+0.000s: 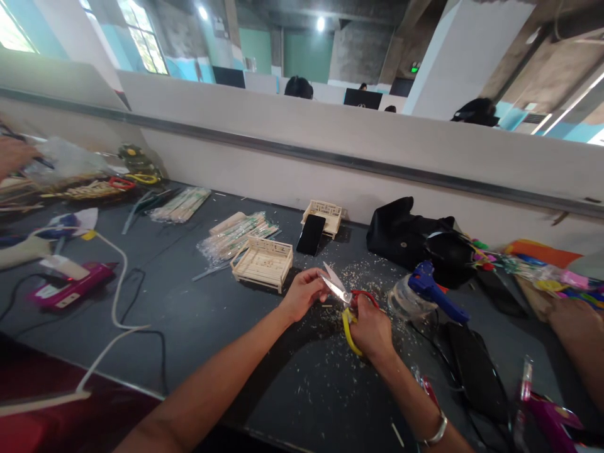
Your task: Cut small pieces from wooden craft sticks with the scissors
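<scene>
My right hand (372,328) grips a pair of scissors (340,290) by its red and yellow handles, with the blades parted and pointing up and left. Close to the blades, my left hand (304,294) is closed in a pinch; whatever it holds is too small to make out. Pale clippings (340,352) lie scattered over the dark table around both hands. Left of my left hand stands a small bench-like model made of sticks (263,261). Behind the hands a black phone (311,234) leans on a second stick model (330,216).
Bagged wooden sticks (238,233) lie at the left. A blue glue gun (436,290) rests on a clear jar (408,299), near a black bag (406,236). Cords and purple power strips (70,286) flank the workspace. Co-workers' hands show at both edges. A low partition (264,151) runs behind.
</scene>
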